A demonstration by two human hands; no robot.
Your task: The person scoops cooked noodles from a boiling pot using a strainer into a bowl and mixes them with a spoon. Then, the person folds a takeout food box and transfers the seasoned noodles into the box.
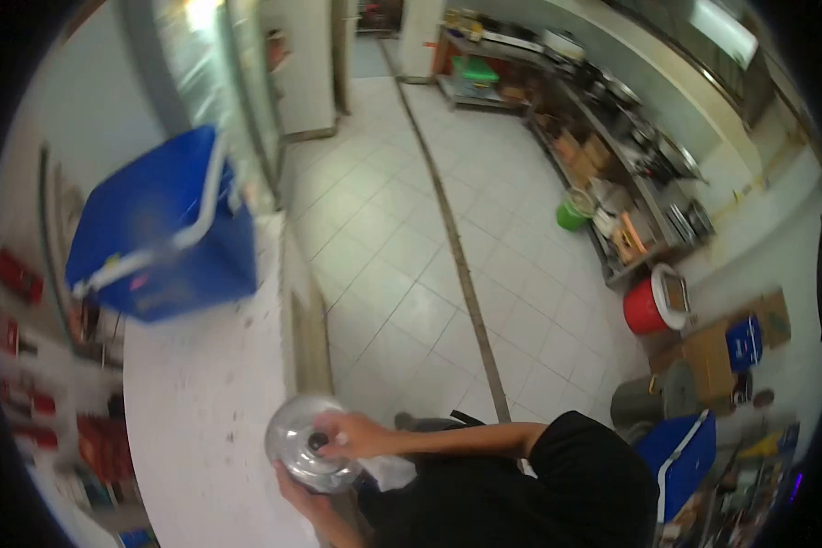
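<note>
At the near end of the white ledge is a round, shiny, see-through lid (288, 437) with a dark knob (318, 441) at its middle. My right hand (352, 437) reaches across from the right and has its fingers bent at the knob. From below, my left hand (300, 491) curls around the lid's near rim. What lies beneath the lid is mostly hidden. A whitish, blurred thing (395, 471) shows beside my right forearm; its kind is unclear.
A blue bin (178, 228) with a white rim stands farther along the white ledge (201, 393). Beyond the ledge spreads a tiled floor (384, 283) with a dark channel. Metal counters (603, 155), a red bucket (644, 306) and a grey bin (639, 402) line the right side.
</note>
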